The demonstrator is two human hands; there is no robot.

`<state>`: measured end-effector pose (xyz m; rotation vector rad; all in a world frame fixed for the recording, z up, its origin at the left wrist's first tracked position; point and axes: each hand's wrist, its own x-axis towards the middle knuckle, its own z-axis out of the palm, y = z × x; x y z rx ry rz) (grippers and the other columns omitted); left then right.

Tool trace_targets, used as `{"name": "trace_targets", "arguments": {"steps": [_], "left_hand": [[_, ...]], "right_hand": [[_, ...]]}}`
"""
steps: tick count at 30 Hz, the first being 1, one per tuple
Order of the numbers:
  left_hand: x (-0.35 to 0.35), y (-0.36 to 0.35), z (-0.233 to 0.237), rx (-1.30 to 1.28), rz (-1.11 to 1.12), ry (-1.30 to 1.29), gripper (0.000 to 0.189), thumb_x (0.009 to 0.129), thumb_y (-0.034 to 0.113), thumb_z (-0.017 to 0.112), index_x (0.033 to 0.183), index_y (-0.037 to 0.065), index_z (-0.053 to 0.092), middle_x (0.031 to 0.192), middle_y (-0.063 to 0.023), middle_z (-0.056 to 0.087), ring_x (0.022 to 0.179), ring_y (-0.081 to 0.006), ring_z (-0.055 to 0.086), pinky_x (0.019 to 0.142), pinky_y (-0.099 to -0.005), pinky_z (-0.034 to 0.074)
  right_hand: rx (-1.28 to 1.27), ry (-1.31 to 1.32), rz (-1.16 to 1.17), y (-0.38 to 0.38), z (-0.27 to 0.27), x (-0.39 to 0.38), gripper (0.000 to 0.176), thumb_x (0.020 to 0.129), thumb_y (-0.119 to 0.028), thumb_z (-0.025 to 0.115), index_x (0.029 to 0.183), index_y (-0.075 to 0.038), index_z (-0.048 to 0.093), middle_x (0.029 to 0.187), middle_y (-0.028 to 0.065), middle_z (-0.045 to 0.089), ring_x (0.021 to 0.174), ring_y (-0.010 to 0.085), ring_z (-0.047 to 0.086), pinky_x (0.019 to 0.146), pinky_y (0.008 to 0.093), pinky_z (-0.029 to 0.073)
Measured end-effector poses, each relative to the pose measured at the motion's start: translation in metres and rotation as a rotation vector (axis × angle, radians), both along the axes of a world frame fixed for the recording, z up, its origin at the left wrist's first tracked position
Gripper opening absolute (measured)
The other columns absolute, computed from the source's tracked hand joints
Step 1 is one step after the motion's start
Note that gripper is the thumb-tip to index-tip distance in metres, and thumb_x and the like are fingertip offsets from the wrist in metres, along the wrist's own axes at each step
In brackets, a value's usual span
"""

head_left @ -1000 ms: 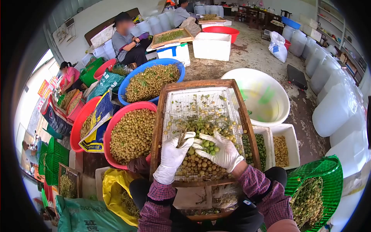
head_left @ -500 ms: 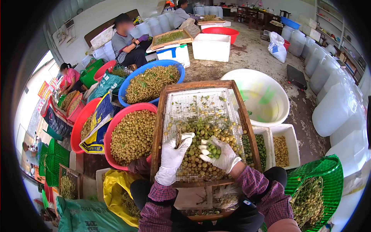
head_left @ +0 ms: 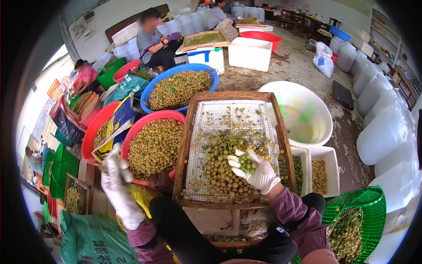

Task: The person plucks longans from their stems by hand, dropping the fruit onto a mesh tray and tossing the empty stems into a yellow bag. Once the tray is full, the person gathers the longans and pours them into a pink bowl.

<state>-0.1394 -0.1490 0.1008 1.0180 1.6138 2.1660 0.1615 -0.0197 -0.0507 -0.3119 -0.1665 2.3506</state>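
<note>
A wooden-framed mesh tray lies before me with yellowish-brown and green round fruits spread on it. Over its right half, my gloved right hand is curled around several green fruits. My gloved left hand is off the tray to the left, above the yellow bag and near the pink basin of fruits. It is blurred by motion, and whether it holds anything cannot be made out.
White boxes of green and yellow fruits stand right of the tray, below a white tub. A green basket is at lower right. Beyond are a blue basin and seated people, one in grey.
My left hand has moved off the tray to the left and down. My right hand stays over the tray with the green fruits. The view has shifted slightly.
</note>
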Motion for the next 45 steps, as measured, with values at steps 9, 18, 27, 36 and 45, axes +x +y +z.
{"name": "trace_targets", "arguments": {"steps": [9,18,27,36,45], "left_hand": [[-0.209,-0.168,-0.320,-1.314,0.445,0.185,0.090,0.075,0.054,0.068,0.137,-0.001,0.032,0.117,-0.0244,0.051,0.101,-0.0335,0.053,0.090,-0.0421,0.042],[0.025,0.010,-0.043,-0.244,-0.481,0.646,0.019,0.080,0.003,0.067,0.098,0.006,0.066,0.101,-0.0079,0.066,0.093,-0.0187,0.063,0.085,-0.0298,0.049],[0.107,0.082,-0.091,-0.540,-0.829,1.011,0.016,0.076,0.015,0.071,0.089,0.007,0.068,0.079,-0.0122,0.063,0.072,-0.0256,0.063,0.065,-0.0337,0.048],[0.103,0.087,-0.108,-0.689,-1.057,0.420,0.010,0.081,0.011,0.069,0.088,0.003,0.068,0.076,-0.0022,0.063,0.068,-0.0102,0.057,0.062,-0.0261,0.046],[0.118,0.117,-0.083,-0.838,-1.205,-0.001,0.017,0.087,0.021,0.066,0.095,0.006,0.066,0.079,0.0022,0.060,0.063,-0.0037,0.048,0.054,-0.0186,0.038]], "right_hand": [[-0.042,-0.100,-0.011,-0.004,0.023,0.005,0.056,0.097,-0.040,0.042,0.129,0.006,0.041,0.132,0.0285,0.045,0.120,0.0397,0.048,0.097,0.0515,0.044],[-0.081,-0.184,0.183,-0.021,0.025,-0.020,0.056,0.098,-0.040,0.039,0.130,0.006,0.041,0.132,0.0284,0.045,0.123,0.0433,0.044,0.102,0.0549,0.036],[-0.083,-0.354,0.141,-0.030,0.017,-0.018,0.039,0.096,-0.033,0.049,0.123,-0.005,0.047,0.118,0.0180,0.054,0.102,0.0366,0.058,0.088,0.0577,0.049],[0.019,-0.379,0.259,-0.036,0.005,-0.005,0.028,0.095,-0.023,0.052,0.115,-0.003,0.054,0.098,0.0135,0.062,0.079,0.0211,0.062,0.073,0.0367,0.056],[-0.098,-0.309,0.070,-0.034,0.029,0.018,0.025,0.092,-0.026,0.057,0.100,-0.002,0.060,0.088,0.0135,0.063,0.066,0.0178,0.057,0.054,0.0281,0.049]]}}
